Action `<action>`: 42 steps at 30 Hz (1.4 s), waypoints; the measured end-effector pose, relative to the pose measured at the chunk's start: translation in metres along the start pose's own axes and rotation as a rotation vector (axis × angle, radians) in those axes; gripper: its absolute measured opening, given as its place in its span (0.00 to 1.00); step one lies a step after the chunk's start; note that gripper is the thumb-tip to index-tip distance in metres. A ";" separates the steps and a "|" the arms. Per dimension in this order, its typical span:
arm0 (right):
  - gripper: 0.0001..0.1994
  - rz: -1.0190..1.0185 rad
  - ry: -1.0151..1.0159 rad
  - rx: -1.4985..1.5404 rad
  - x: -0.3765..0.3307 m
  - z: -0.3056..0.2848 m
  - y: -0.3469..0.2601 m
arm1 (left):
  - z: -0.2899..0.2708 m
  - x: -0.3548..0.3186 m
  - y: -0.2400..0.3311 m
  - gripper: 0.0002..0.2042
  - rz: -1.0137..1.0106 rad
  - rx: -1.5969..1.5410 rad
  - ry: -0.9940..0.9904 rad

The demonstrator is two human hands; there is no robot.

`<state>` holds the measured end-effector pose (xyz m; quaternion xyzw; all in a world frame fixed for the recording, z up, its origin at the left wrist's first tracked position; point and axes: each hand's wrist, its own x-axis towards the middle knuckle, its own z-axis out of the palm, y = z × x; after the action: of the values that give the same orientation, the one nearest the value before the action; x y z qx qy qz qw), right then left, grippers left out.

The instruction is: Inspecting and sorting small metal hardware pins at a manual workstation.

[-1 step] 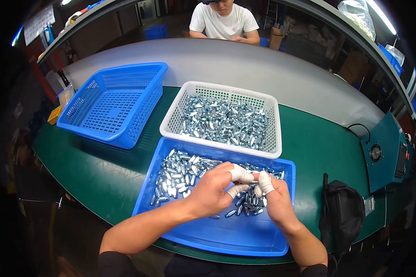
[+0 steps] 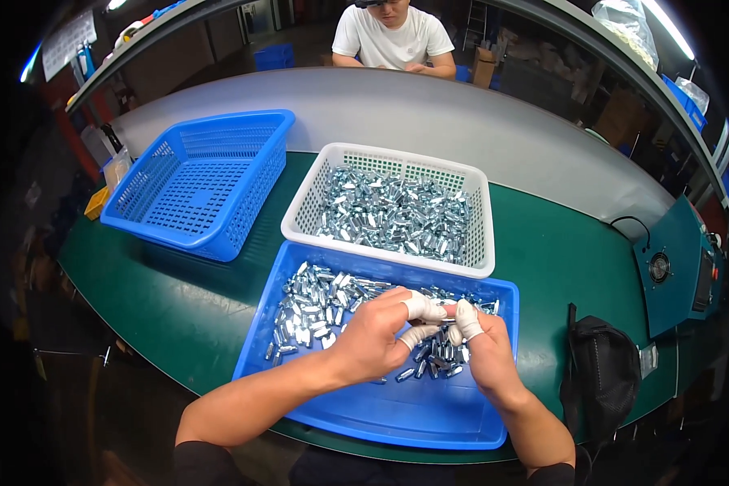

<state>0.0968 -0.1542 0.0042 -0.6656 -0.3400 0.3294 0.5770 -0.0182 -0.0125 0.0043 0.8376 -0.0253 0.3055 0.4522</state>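
Green matting covered the curved surface (image 2: 178, 300), with a grey band running along its far side. Three containers stood on it: one empty blue basket (image 2: 198, 182) at the left, one white basket (image 2: 393, 206) heaped with small silvery metal parts, and one shallow blue tray (image 2: 385, 405) nearest the person, touching the white basket's front wall. A loose scatter of the same silvery parts (image 2: 316, 304), too many to count, lay across the tray's far half.

Both hands met above the tray's middle. The left hand (image 2: 373, 340) and the right hand (image 2: 486, 348) each wore white finger cots on the thumb and fingertips, and between those tips the two pinched one small metal part (image 2: 444, 322), each grip closed on it, just over the pile.

One black bag (image 2: 603, 377) rested at the right edge, beside a teal machine housing (image 2: 672, 267). One person in a white shirt (image 2: 393, 40) sat across the surface. Clear plastic bags (image 2: 624, 24) hung at the upper right.
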 end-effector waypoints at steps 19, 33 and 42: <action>0.20 0.048 0.028 0.066 0.001 -0.001 -0.002 | -0.001 0.004 0.005 0.07 -0.119 0.042 -0.049; 0.22 0.059 0.217 0.297 0.002 -0.003 -0.004 | -0.031 0.023 -0.013 0.18 -0.157 0.348 0.362; 0.23 0.014 0.215 0.277 0.011 -0.003 -0.008 | -0.020 0.004 -0.006 0.16 -0.211 0.456 -0.581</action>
<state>0.1045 -0.1455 0.0118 -0.6135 -0.2233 0.3040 0.6938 -0.0223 0.0073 0.0100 0.9663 0.0024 0.0049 0.2573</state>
